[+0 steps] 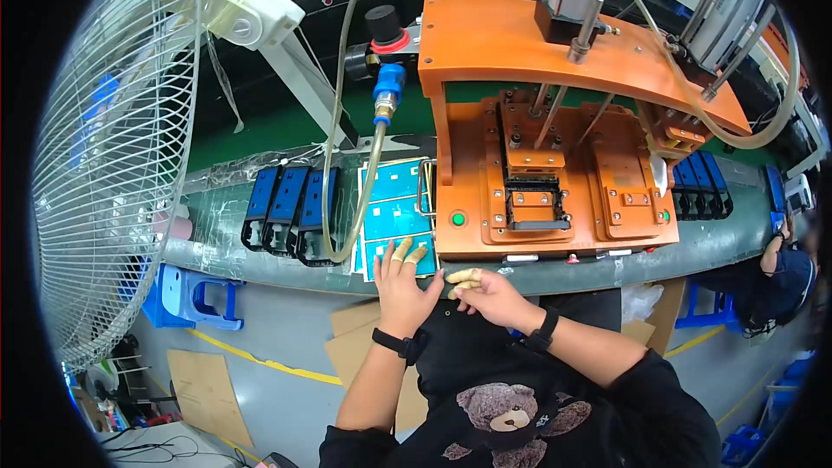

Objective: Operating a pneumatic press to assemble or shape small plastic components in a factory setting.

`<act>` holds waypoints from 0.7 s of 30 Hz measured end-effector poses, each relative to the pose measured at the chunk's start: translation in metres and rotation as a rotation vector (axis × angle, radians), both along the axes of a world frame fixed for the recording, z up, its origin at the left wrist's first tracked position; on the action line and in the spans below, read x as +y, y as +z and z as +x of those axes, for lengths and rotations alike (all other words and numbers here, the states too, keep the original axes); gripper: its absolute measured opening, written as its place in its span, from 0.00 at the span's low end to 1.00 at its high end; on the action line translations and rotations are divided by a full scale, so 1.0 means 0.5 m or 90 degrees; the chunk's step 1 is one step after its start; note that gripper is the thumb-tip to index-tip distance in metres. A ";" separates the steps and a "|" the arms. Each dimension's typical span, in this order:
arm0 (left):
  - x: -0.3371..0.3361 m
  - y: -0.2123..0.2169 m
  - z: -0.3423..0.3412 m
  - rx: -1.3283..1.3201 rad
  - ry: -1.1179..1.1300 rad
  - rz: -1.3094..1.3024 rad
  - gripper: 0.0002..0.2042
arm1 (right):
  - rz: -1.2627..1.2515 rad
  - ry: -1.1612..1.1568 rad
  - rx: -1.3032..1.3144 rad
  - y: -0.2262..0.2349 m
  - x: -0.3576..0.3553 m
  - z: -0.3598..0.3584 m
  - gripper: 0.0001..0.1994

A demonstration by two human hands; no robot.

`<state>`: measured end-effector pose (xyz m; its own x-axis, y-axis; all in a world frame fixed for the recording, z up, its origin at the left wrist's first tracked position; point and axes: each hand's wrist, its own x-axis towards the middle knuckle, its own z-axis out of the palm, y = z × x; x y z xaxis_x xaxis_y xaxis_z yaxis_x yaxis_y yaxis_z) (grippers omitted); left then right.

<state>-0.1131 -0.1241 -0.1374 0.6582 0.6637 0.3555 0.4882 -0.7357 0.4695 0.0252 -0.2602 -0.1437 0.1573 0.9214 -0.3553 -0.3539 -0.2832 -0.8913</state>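
Observation:
My left hand (401,289) lies with its fingers stretched out on the near end of the blue sheets (394,218), which carry small pale patches. Yellowish finger cots cover some fingertips of both hands. My right hand (494,298) is just to the right, in front of the bench edge, its fingers curled together and pointing left. Whatever it may pinch is hidden or too small to make out. Beyond my hands stands an orange pneumatic press (555,35). A black frame-shaped part (539,225) sits in its left fixture; the right fixture (637,201) holds no such part.
Several blue-and-black housings (286,206) lie left of the sheets, and more housings (700,182) right of the press. A hose (368,182) loops down beside the sheets. A fan (121,147) stands at far left, blue stools (195,296) below the bench. Another person (776,282) sits at right.

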 end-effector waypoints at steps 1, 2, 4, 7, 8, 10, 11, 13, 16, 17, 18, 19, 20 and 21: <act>0.001 0.002 -0.002 -0.008 -0.005 -0.011 0.21 | 0.011 -0.012 -0.002 -0.001 0.007 -0.004 0.14; 0.002 0.004 -0.003 -0.016 -0.012 -0.022 0.20 | 0.034 -0.030 0.015 -0.003 0.012 -0.010 0.13; 0.013 0.010 -0.008 -0.026 -0.022 -0.056 0.17 | 0.067 -0.039 -0.024 -0.011 0.019 -0.020 0.13; 0.026 0.022 -0.012 -0.037 -0.034 -0.074 0.11 | 0.079 -0.035 -0.141 0.005 0.022 -0.025 0.13; 0.032 0.024 -0.013 -0.040 -0.035 -0.058 0.08 | 0.059 -0.020 -0.219 0.019 0.024 -0.025 0.14; 0.060 0.028 -0.016 -0.064 -0.039 -0.118 0.06 | 0.163 -0.033 -0.392 0.036 0.031 -0.030 0.15; 0.079 0.031 -0.020 -0.088 -0.040 -0.177 0.04 | 0.268 -0.045 -0.565 0.045 0.036 -0.034 0.17; 0.121 0.054 -0.028 -0.133 -0.012 -0.133 0.03 | 0.258 0.004 -0.622 0.057 0.048 -0.039 0.19; 0.210 0.065 -0.082 -0.168 0.079 -0.193 0.05 | 0.157 0.118 -0.794 0.053 0.065 -0.049 0.18; 0.234 0.077 -0.093 -0.194 0.113 -0.222 0.06 | 0.161 0.115 -0.793 0.052 0.066 -0.051 0.18; 0.249 0.090 -0.109 -0.162 0.110 -0.164 0.07 | 0.241 0.049 -0.796 0.052 0.067 -0.052 0.18; 0.256 0.094 -0.121 -0.160 0.112 -0.159 0.07 | 0.320 -0.017 -0.793 0.052 0.066 -0.055 0.17; 0.260 0.093 -0.133 -0.175 0.131 -0.236 0.08 | 0.348 -0.049 -0.766 0.053 0.069 -0.057 0.17; 0.266 0.089 -0.148 -0.191 0.149 -0.313 0.08 | 0.353 -0.051 -0.764 0.057 0.072 -0.063 0.17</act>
